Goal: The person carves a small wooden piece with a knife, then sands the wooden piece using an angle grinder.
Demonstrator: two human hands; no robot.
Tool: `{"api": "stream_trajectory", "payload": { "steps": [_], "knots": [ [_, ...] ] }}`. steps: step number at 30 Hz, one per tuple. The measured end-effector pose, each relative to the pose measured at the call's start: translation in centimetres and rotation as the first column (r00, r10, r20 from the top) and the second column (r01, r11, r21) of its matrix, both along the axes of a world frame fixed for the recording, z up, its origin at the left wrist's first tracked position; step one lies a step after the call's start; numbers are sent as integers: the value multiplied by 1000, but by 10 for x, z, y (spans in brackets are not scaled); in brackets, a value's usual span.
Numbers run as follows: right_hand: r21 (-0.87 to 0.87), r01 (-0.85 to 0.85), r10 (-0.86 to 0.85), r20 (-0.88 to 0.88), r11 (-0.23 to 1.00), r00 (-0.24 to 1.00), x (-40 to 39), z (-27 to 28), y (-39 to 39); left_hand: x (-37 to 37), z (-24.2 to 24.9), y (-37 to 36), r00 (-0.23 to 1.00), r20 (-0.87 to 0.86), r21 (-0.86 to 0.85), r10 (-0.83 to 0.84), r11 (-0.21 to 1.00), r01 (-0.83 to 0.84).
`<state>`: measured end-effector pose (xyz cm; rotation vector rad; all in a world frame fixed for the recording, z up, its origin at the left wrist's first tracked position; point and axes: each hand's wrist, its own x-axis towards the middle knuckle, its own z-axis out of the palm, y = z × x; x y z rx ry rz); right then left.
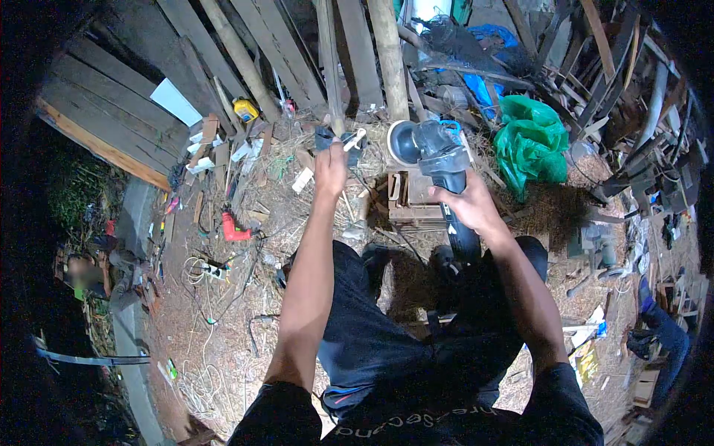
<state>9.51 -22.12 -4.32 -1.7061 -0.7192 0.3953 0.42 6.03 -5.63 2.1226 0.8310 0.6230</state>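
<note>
Sawdust-strewn workshop ground, planks (111, 111) leaning at far left. Farther right, red drill (235, 229) and tangled white cord (201, 271) lying on the shavings. Left hand (331, 169) stretched forward, closed around a small dark tool (336, 139) with a pale handle, probably a wrench or key. Right hand (470, 204) wrapped around the body of an angle grinder (437, 152), disc guard facing up, held above a small wooden crate (407, 199). Apparently mid-way through fitting or changing the disc; next, likely bringing tool to spindle. Green bag (532, 141) and stacked scrap timber (617, 82) crowding the right.
</note>
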Motion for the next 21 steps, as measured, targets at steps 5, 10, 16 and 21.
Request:
{"api": "stream_trajectory", "payload": {
  "steps": [5,10,16,21],
  "knots": [
    [15,193,-189,294,981,937,-5,-4,4,4,-3,-4,966,148,-410,-212,876,255],
    [30,190,-190,296,981,936,-10,8,7,9,2,-20,935,206,-335,-288,877,344],
    [-111,207,-150,383,972,912,-7,10,7,13,-4,-28,932,235,-144,-275,939,313],
    [-194,212,-128,370,958,920,-7,9,7,14,-6,-29,912,250,30,-326,944,329]
  ]
}}
